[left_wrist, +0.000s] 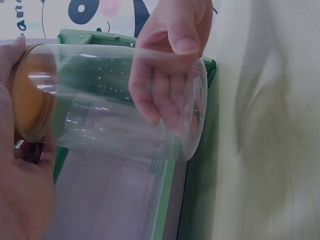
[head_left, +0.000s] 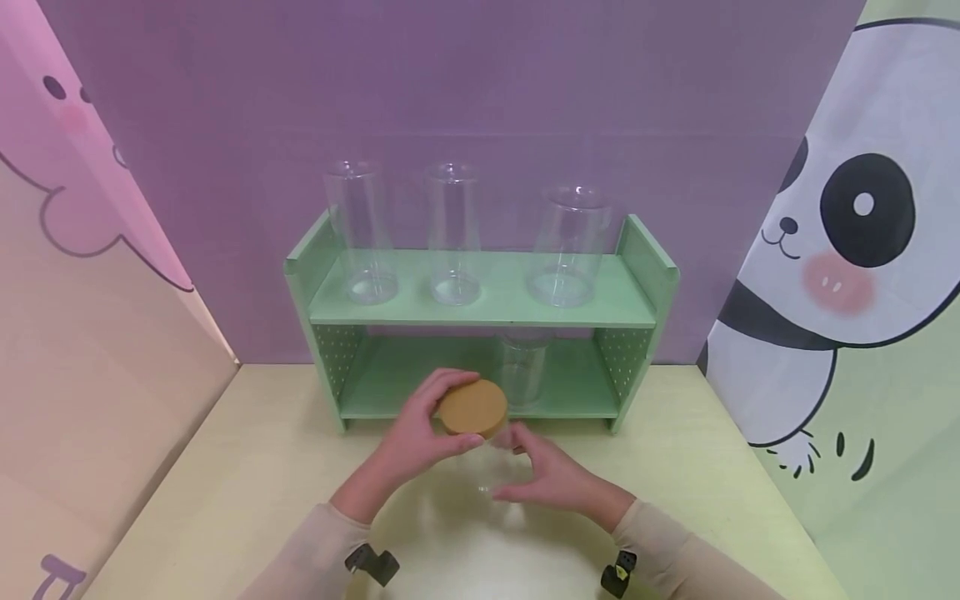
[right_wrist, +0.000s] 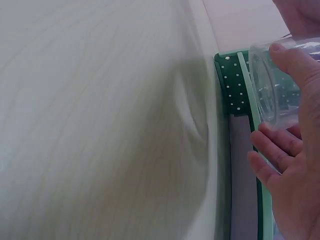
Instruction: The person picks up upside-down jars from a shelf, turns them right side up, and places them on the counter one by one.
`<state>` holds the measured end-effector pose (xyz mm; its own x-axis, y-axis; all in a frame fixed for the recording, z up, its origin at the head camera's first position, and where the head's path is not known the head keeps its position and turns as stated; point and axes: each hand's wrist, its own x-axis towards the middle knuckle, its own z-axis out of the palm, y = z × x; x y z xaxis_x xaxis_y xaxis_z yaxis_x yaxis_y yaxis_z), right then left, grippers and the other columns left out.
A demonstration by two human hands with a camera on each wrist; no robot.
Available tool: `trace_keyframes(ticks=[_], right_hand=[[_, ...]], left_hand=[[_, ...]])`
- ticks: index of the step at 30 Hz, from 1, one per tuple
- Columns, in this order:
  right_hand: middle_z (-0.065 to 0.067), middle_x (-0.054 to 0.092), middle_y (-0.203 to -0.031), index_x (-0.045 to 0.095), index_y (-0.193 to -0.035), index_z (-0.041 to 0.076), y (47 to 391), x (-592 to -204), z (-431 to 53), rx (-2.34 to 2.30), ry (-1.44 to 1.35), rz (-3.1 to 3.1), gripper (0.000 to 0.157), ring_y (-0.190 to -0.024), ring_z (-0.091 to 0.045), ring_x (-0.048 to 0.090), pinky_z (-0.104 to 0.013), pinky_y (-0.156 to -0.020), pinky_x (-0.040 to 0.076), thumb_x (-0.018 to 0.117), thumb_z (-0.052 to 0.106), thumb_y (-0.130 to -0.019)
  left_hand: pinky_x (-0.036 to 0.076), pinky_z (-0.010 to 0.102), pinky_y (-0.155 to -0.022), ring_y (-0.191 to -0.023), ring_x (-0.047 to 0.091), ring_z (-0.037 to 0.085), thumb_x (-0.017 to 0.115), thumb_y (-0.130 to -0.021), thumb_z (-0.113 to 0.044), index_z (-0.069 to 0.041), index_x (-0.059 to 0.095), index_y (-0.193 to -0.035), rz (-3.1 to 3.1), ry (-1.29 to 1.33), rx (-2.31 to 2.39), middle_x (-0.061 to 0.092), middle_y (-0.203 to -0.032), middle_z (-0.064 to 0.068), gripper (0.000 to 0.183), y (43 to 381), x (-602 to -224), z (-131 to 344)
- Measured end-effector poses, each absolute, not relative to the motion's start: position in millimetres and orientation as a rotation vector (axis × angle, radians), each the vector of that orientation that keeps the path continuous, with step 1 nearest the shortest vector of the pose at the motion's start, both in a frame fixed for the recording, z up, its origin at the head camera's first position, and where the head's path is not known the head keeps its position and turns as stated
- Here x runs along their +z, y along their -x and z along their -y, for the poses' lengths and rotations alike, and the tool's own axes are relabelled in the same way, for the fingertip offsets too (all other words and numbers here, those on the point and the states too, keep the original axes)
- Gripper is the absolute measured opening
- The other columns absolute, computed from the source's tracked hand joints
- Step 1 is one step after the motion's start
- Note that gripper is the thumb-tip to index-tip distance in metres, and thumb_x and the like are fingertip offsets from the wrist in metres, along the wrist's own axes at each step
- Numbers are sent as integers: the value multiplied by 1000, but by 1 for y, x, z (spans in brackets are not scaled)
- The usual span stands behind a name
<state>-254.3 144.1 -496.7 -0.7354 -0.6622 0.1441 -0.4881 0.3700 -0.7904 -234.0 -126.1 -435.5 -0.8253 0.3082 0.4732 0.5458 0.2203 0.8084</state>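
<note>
A clear jar (left_wrist: 115, 120) with an orange-brown lid (head_left: 474, 408) is held over the table in front of the green shelf. My left hand (head_left: 420, 437) grips it around the lid, thumb on the near side and fingers on the far side. Lower down, my right hand (head_left: 551, 477) holds the jar near its base. Its thumb lies on one side of the clear wall, and its curled fingers show through from the other, in the left wrist view. The right wrist view shows the jar's base (right_wrist: 267, 87) between that thumb and fingers.
The two-tier green shelf (head_left: 480, 313) stands at the back of the pale table (head_left: 247, 467). Its top board bears a tall clear jar (head_left: 360, 225), a second tall one (head_left: 453, 225) and a wider one (head_left: 570, 242). Another clear jar (head_left: 522, 371) stands on the lower board.
</note>
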Motion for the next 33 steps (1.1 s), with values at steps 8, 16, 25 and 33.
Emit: trace_keyframes(ticks=[8,16,25,33], right_hand=[[1,64,-145,49,-154,19,258,-503,-142,-1255,1022,-2444,80,-138,-25,60,-52,-119,51,94,38,-91],[-16,66,-142,55,-150,5,258,-494,-160,-1315,983,-2611,65,-132,-33,63,-56,-114,53,87,27,-98],[-7,74,-97,72,-106,0,276,-471,-211,-1755,1034,-3244,16,-86,-20,68,-24,-74,59,80,-8,-94],[-20,68,-94,68,-103,-9,288,-437,-248,-1935,610,-3577,11,-85,-19,62,-15,-75,49,76,-6,-97]], left_hand=[[52,39,-115,-138,59,26,99,-83,-20,-11,62,-153,2307,825,-1614,60,-150,2,80,235,-434,125],[54,42,-112,-136,60,23,99,-83,-22,-10,62,-153,2365,800,-1575,60,-149,-3,80,236,-437,128],[52,47,-116,-137,58,24,100,-82,-22,-16,64,-152,2398,768,-1569,60,-149,-3,79,235,-438,135],[52,45,-117,-137,59,24,101,-81,-20,-12,64,-152,2402,757,-1548,60,-149,-2,80,235,-441,140]])
